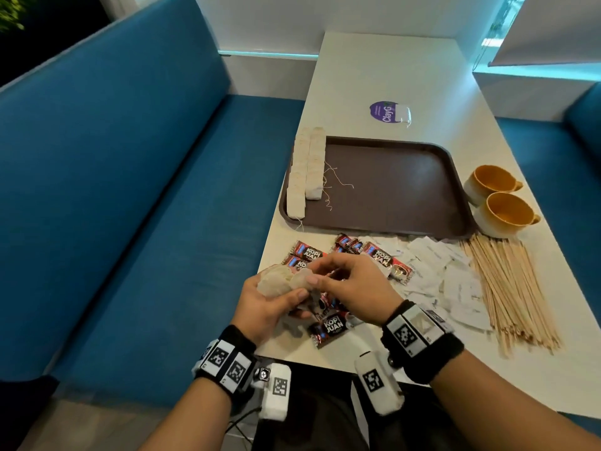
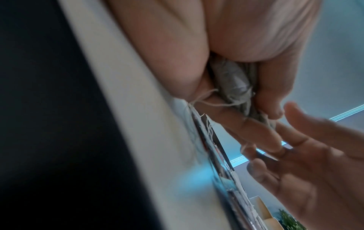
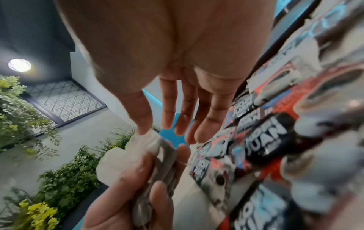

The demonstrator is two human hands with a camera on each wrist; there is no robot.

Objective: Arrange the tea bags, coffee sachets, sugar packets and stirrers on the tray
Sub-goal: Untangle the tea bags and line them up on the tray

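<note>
Nearest the camera: left hand curled round a bundle of tea bags, thumb clamping the stack against the fingers above the near left table edge. In the left wrist view, the same bundle wedged between palm and fingers, strings trailing loose. Judged purpose of the grip: keeping the stack squared for one-by-one dispensing.

Right hand meeting the bundle from the right, fingers relaxed and slightly apart, fingertips touching the top bag (no closed pinch visible in the right wrist view). Probably peeling off a single bag for placement.

On the tray, beyond the hands: two rows of tea bags laid along the left rim, strings pointing right into bare tray floor. Remainder of the tray left free, presumably for the other item groups.

Not yet on the tray:
- coffee sachets scattered under and just beyond the hands;
- sugar packets piled right of the sachets;
- stirrers bundled lengthwise at the far right of the pile.

Two cups standing just right of the tray. One stray tea bag lying on a purple sticker beyond the tray.
</note>
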